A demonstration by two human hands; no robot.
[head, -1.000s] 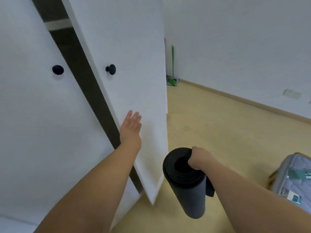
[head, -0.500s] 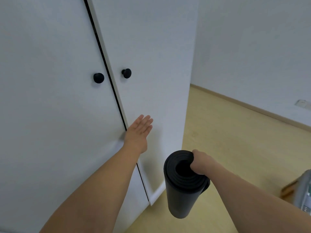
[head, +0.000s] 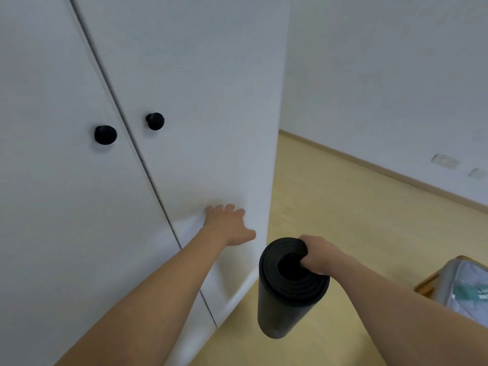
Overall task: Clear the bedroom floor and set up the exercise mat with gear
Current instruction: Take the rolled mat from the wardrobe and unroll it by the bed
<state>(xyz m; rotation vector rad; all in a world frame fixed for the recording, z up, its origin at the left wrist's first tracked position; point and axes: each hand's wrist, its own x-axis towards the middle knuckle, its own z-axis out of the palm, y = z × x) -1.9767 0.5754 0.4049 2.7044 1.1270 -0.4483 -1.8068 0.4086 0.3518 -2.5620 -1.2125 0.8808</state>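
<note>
A rolled black exercise mat [head: 284,305] hangs upright above the floor. My right hand [head: 318,254] grips its top end, fingers hooked into the hollow core. My left hand [head: 227,224] lies flat and open against the right door [head: 200,101] of a white wardrobe, fingers spread, low on the panel. Both doors are shut and meet at a thin dark seam. Each door carries a round black knob [head: 155,121], the other knob [head: 105,135] on the left door.
Pale wooden floor [head: 343,233] stretches to the right of the wardrobe up to a white wall with a skirting board. A quilted grey bag or bedding [head: 464,289] on a wooden edge sits at the lower right. Wall sockets [head: 445,161] are low on the wall.
The right wardrobe door has swung from ajar to fully shut under my left hand. My right hand has kept hold of the rolled mat; the view has shifted left toward the wardrobe.
</note>
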